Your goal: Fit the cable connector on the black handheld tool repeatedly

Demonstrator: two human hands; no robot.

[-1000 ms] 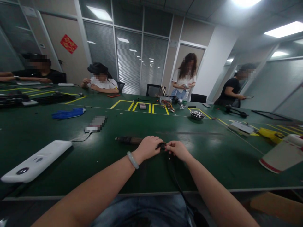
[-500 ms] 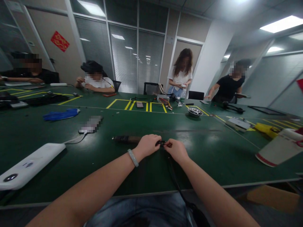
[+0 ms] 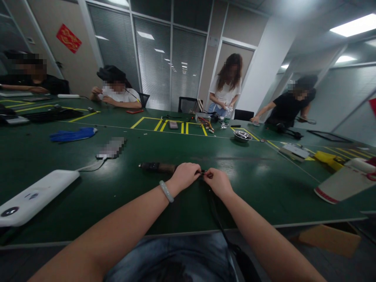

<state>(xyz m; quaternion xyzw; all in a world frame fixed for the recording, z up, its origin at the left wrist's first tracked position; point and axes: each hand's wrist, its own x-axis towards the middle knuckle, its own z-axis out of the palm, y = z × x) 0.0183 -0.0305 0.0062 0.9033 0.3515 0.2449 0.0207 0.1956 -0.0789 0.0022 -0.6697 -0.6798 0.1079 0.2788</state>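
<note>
Beyond the hands [image 3: 185, 175] — bowl [image 3: 242, 136], bottle [image 3: 226, 120]

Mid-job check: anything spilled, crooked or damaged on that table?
Nothing looks spilled or broken. The white cup at right seems to lean, possibly lens distortion; a black cable crosses the near edge of the table, so it might snag.

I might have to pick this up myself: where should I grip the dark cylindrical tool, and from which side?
I'd probably grip the exposed barrel of the dark tool, fingers wrapped across it from above. It looks round and lies left to right; the left hand covers its right part. Avoid the narrow metal tip at its left end.
</note>
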